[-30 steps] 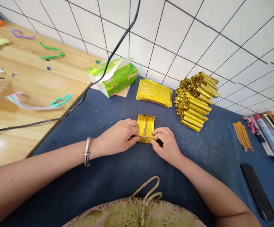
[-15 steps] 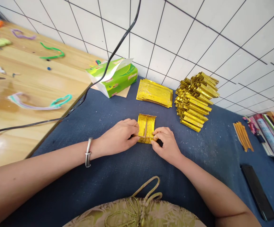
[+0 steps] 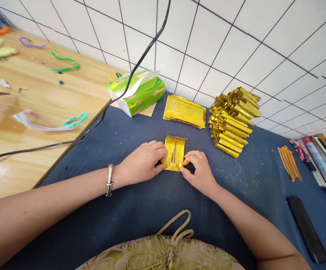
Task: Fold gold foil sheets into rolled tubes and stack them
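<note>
A small piece of gold paper [image 3: 175, 152] lies on the dark blue cloth in front of me, its sides folded inward to a narrow seam. My left hand [image 3: 148, 160] pinches its lower left edge. At the lower right corner, my right hand [image 3: 197, 168] pinches the paper between thumb and curled fingers. Beyond it sits a flat stack of gold sheets [image 3: 184, 111]. A pile of folded gold strips [image 3: 232, 122] stands to the right of that stack.
A green tissue pack [image 3: 140, 95] sits near the tiled wall, with a black cable [image 3: 142, 60] crossing before it. Brown strips [image 3: 289, 163], books [image 3: 322, 165] and a black case [image 3: 308, 228] lie at right. Pipe cleaners [image 3: 65, 62] lie on the wooden table [image 3: 47, 90].
The view has shifted slightly. The fold along the paper's lower edge looks flatter, and both hands still pinch that edge.
</note>
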A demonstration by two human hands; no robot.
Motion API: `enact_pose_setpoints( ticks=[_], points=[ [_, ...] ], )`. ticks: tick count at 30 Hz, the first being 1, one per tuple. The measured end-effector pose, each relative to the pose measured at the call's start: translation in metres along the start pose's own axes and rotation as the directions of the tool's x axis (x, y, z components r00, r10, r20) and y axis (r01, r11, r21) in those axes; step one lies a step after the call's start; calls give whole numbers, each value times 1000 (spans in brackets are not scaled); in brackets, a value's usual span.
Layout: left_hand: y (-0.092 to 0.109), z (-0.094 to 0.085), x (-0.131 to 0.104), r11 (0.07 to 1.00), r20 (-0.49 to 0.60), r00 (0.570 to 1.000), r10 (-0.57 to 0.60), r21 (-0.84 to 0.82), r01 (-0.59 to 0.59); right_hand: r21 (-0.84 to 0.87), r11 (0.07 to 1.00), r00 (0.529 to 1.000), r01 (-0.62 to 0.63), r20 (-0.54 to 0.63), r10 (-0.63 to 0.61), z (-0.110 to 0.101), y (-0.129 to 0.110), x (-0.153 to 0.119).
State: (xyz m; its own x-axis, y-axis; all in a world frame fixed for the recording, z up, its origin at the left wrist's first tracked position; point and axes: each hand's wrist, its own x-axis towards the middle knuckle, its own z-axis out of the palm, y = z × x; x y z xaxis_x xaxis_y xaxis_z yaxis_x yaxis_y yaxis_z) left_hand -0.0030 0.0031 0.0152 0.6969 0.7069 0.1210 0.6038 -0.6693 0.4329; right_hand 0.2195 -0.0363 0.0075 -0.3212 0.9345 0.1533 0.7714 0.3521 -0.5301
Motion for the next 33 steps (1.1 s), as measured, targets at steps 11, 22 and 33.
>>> enact_pose_setpoints(
  ticks=[11, 22, 33],
  points=[
    [-6, -2, 1, 986, 90, 983, 162, 20, -164, 80, 997, 999, 5, 45, -9, -5, 6, 2],
    [13, 3, -6, 974, 77, 981, 180, 122, -188, -382, 885, 962, 267, 154, -224, -6, -23, -18],
    [-25, -31, 7, 993, -320, 945, -74, -111, 40, -274, 856, 897, 439, 195, -397, -11, 12, -3]
  ],
)
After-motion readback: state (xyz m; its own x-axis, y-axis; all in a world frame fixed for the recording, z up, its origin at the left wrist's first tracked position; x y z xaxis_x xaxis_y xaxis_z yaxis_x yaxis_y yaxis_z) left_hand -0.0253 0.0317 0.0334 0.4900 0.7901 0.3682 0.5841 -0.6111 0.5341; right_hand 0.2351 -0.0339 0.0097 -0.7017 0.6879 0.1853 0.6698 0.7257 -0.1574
